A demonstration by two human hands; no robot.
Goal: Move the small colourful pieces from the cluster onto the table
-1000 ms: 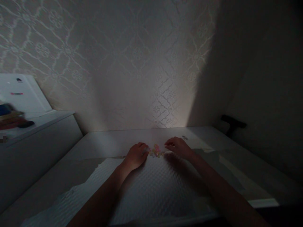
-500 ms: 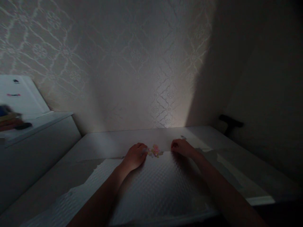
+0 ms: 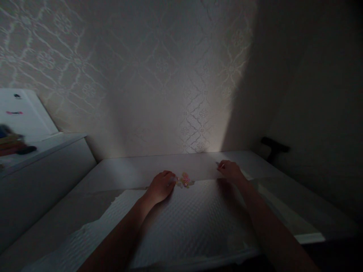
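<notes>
Two bare hands rest on a white quilted sheet (image 3: 187, 223) spread over a pale table (image 3: 136, 168) in the lower half of the frame, all of it dim. Left hand (image 3: 161, 187) lies palm down near the centre, fingers loosely curled, its fingertips touching a small cluster of pink and yellow pieces (image 3: 185, 180) at the sheet's far edge. Right hand (image 3: 231, 171) sits apart to the right of the cluster, its fingertips at a tiny dark object (image 3: 219, 164) on the table; whether it pinches that object I cannot tell. Behind stands patterned wallpaper (image 3: 159, 75); at left, a white cabinet (image 3: 42, 166).
</notes>
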